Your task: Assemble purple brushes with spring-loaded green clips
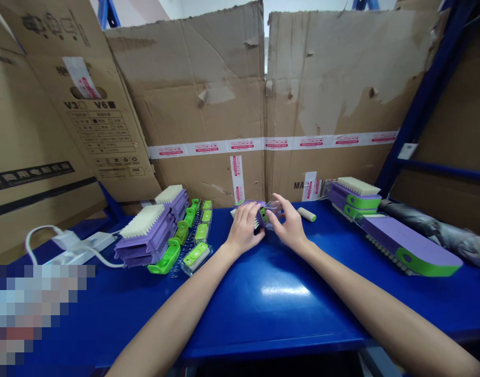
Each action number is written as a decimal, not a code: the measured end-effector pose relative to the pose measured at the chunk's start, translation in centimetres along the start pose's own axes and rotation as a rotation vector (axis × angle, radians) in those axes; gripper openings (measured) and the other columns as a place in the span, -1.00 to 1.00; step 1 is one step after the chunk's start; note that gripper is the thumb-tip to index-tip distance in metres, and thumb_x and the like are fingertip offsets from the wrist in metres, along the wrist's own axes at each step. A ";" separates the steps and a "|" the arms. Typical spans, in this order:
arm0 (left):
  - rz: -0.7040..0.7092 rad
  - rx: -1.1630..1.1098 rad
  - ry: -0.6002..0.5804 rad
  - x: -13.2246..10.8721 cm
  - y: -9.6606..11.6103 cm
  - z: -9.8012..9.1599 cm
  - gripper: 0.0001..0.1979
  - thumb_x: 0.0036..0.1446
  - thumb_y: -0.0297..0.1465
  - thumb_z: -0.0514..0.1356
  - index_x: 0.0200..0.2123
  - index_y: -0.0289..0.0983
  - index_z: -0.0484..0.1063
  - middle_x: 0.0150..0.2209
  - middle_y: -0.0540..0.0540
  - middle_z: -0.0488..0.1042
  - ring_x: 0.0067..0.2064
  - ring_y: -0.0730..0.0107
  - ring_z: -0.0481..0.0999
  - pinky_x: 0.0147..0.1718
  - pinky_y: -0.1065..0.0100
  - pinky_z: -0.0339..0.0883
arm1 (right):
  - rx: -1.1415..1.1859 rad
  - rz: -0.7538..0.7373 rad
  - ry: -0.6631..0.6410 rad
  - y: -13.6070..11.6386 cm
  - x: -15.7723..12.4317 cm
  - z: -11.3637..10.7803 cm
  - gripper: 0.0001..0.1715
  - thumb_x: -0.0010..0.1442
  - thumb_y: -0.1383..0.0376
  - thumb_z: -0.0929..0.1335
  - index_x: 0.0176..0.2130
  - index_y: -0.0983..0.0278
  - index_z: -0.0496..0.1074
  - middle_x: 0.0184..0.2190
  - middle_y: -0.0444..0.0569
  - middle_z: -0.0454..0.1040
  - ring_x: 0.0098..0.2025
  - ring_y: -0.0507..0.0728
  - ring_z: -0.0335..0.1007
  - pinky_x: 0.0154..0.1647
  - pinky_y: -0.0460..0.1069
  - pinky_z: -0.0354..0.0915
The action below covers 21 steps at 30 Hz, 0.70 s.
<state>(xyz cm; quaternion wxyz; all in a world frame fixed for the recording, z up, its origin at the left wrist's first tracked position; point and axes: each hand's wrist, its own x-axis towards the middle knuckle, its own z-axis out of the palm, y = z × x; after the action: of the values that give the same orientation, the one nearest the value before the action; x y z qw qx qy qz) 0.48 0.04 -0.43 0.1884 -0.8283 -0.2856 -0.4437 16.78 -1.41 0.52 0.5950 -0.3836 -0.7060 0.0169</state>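
Right now my left hand [243, 228] is closed over the near side of a small purple plastic brush [262, 215] with white bristles and a green clip. My right hand [289, 225] pinches a clear plastic piece [274, 208] against the brush's far end. The two hands meet just above the glossy blue metal table [271, 298], near its back edge, and the brush sits between them. My knuckles hide most of it, so I cannot tell how the clear piece sits on the brush or whether its edges line up. That is the main risk as I judge it: if I press the two together blind and slightly skewed, the thin clear plastic could crack or spring off. The table top looks slick, so anything that pops loose would likely skid. It could slide toward the small white cylinder with a green tip [307, 213] lying just beside my right hand, or back under the torn brown cardboard boxes [208, 104]. My grip is all fingertips with no palm behind it, so a twist from one hand could roll the brush out of the other. My left elbow is a lesser worry. The row of green clips in clear trays [198, 242] and the stack of purple brushes with cream bristles [147, 235] lie near that forearm, and a wide swing could knock them.
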 end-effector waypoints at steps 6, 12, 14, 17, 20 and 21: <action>0.019 -0.009 -0.011 -0.1 -0.1 0.1 -0.35 -0.01 -0.45 0.18 0.17 -0.34 0.06 0.09 -0.32 0.28 0.16 0.04 0.26 0.12 -0.01 0.20 | -0.027 -0.048 -0.027 0.1 -0.2 0.0 -0.46 0.23 0.18 0.27 0.16 0.25 0.19 -0.13 0.08 0.42 -0.18 0.16 0.41 -0.27 0.05 0.42; 0.064 -0.021 -0.011 -0.3 -0.3 0.3 -0.31 0.02 -0.46 0.16 0.21 -0.33 -0.02 0.09 -0.32 0.28 0.15 0.02 0.28 0.09 -0.04 0.24 | -0.055 -0.049 -0.067 0.5 -0.2 0.1 -0.44 0.23 0.18 0.27 0.19 0.24 0.17 -0.11 0.09 0.42 -0.21 0.15 0.41 -0.27 0.06 0.42; 0.064 -0.018 -0.013 -0.4 -0.4 0.3 -0.31 0.04 -0.46 0.15 0.22 -0.32 -0.05 0.09 -0.32 0.28 0.15 0.03 0.28 0.08 -0.04 0.25 | -0.056 -0.048 -0.074 0.5 -0.3 0.1 -0.44 0.23 0.18 0.27 0.19 0.24 0.17 -0.11 0.09 0.42 -0.21 0.16 0.41 -0.25 0.06 0.41; 0.067 -0.018 -0.012 -0.4 -0.4 0.4 -0.32 0.05 -0.45 0.15 0.23 -0.31 -0.04 0.10 -0.33 0.28 0.16 0.04 0.27 0.08 -0.03 0.24 | -0.066 -0.052 -0.077 0.4 -0.3 0.1 -0.45 0.23 0.17 0.26 0.18 0.24 0.18 -0.12 0.08 0.43 -0.20 0.16 0.41 -0.21 0.07 0.41; 0.070 -0.015 -0.007 -0.3 -0.3 0.3 -0.32 0.05 -0.45 0.17 0.22 -0.32 -0.03 0.09 -0.32 0.28 0.15 0.05 0.28 0.09 -0.01 0.24 | -0.071 -0.068 -0.070 0.1 -0.1 -0.1 -0.46 0.23 0.17 0.27 0.16 0.25 0.21 -0.15 0.07 0.44 -0.21 0.15 0.41 -0.22 0.06 0.40; 0.056 -0.012 -0.001 -0.3 -0.2 0.2 -0.32 0.04 -0.44 0.18 0.21 -0.31 -0.02 0.09 -0.31 0.29 0.15 0.06 0.28 0.10 0.00 0.23 | -0.074 -0.070 -0.052 0.0 0.0 -0.2 -0.47 0.22 0.17 0.27 0.15 0.26 0.23 -0.16 0.07 0.44 -0.21 0.15 0.41 -0.23 0.05 0.40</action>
<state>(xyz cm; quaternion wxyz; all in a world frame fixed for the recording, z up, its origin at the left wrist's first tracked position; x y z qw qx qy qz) 0.39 0.25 -0.77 0.1959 -0.8372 -0.2597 -0.4396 16.94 -1.44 0.54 0.5620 -0.3799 -0.7344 -0.0199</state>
